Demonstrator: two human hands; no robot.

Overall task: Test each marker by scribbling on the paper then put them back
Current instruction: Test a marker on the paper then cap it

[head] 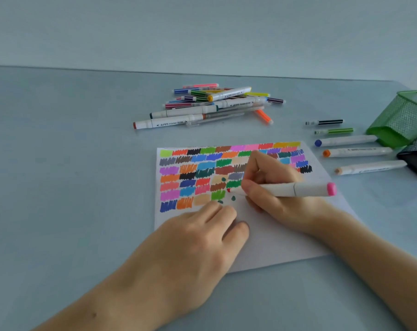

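Right hand [269, 187]: pinches a marker [295, 189] like a pen, tip at the next blank spot of the swatch rows (pink cap rearward)
Left hand [202, 232]: fingers flat on the paper [274, 240], pinning it against the strokes
Pile [214, 103]: far off, clear of scribbling
Holder [403, 118]: tipped at right; five markers beside it

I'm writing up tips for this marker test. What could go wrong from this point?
1. The right hand holds the pink-capped marker with its heel over fresh swatches on the paper; wet ink might smear.
2. The left hand pins only the paper's near left part, so hard strokes could shift it.
3. Tested and untested markers may get mixed between the loose pile and the row beside the green mesh holder.
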